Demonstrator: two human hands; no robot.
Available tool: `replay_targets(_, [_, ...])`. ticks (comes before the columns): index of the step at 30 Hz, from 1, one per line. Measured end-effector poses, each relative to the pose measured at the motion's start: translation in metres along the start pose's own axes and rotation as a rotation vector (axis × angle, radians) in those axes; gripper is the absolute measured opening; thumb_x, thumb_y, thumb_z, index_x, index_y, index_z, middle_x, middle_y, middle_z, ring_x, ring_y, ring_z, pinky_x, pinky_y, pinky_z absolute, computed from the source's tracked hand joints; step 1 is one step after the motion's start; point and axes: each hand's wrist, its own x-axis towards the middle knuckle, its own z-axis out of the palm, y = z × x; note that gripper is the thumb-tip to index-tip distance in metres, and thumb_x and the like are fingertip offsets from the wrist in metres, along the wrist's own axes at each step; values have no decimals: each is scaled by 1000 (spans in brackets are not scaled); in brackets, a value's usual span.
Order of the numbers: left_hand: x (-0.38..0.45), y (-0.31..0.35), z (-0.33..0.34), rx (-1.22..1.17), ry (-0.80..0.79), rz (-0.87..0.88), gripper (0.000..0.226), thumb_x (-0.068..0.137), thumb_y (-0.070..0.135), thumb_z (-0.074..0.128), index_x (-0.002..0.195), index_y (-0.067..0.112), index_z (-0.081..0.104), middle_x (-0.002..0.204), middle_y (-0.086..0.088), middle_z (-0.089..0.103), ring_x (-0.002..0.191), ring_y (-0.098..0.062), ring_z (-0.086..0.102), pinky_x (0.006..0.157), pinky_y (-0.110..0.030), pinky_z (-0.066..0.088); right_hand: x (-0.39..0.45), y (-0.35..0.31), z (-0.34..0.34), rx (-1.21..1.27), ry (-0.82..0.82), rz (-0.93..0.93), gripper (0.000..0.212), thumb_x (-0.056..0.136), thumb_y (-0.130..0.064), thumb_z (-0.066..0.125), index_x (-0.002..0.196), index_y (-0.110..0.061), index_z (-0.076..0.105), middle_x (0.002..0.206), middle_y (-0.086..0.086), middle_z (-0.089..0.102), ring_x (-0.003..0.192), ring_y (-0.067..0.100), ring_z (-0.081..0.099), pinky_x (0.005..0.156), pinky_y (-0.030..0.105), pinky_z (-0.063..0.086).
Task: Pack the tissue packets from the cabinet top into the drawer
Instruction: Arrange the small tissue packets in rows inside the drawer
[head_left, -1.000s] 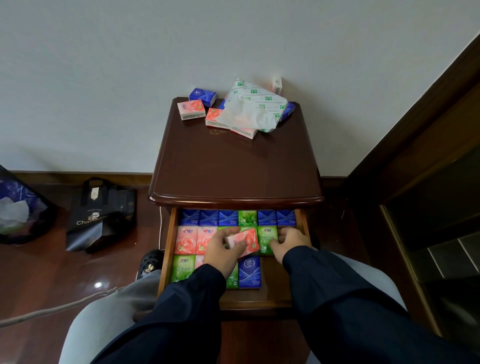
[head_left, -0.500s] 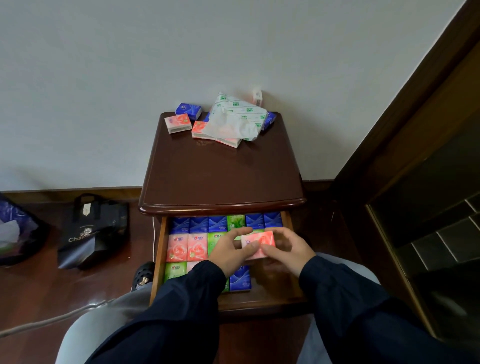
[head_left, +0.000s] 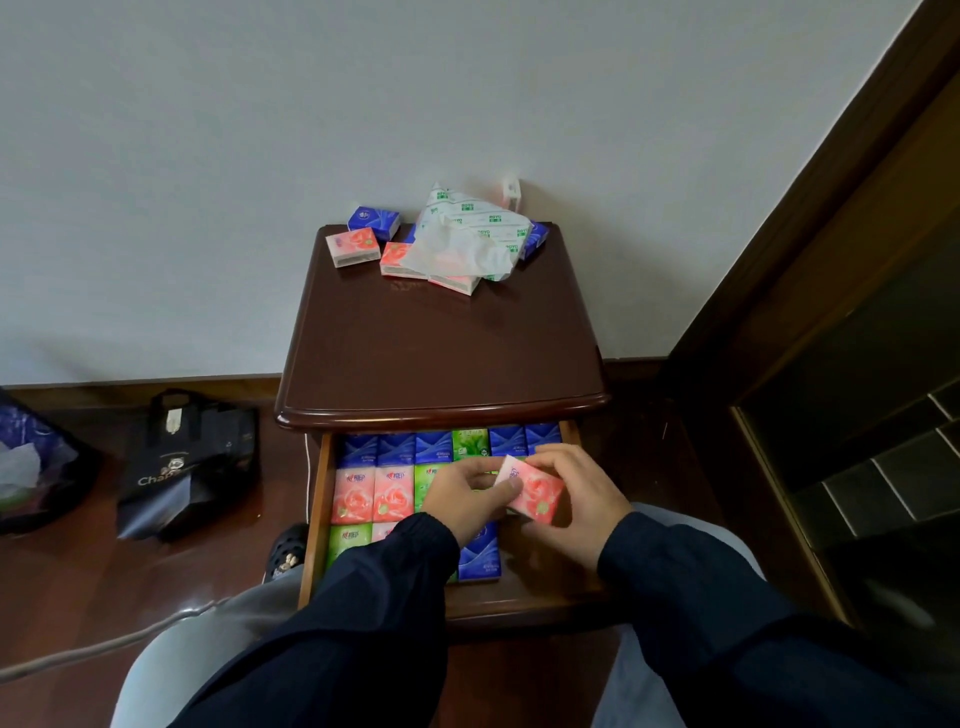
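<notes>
One dark wood cabinet, its drawer pulled open, rows of blue, pink and green tissue packets inside. One black bag on the floor, lettering "Cha…" legible. One torn white wrapper on the cabinet top, green "ROYO" print, over loose packets. My left hand and right hand both pinch one pink rose packet above the drawer; its label I cannot read.

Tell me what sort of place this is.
Probably a room at home, perhaps a bedroom: a small wooden cabinet against a plain wall, a wooden floor and a black shopping bag beside it.
</notes>
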Motion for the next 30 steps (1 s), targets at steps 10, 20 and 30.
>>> replay_targets(10, [4,2,8,112,-56,0,34,90,23,74,123,17,67,102,-1,75,95,-17,73,86,-36,61,3,11,-2,-441,21,-197,80,69,-63,67,141,-47,35,136,-21,45,127,7,36,106,34,37])
replay_targets(20, [16,-20,12,1089,-85,233,54,92,24,52,144,37,46,150,12,41,137,-18,36,113,-46,35,24,28,13,-743,43,40,53,69,-56,77,112,-33,54,120,-11,61,132,24,36,114,46,26])
replay_targets(30, [30,-29,15,1225,-138,188,60,89,25,51,146,42,42,155,15,30,141,-21,26,112,-50,28,34,39,24,-841,50,44,49,61,-53,82,101,-27,70,110,-3,66,122,33,47,105,49,37])
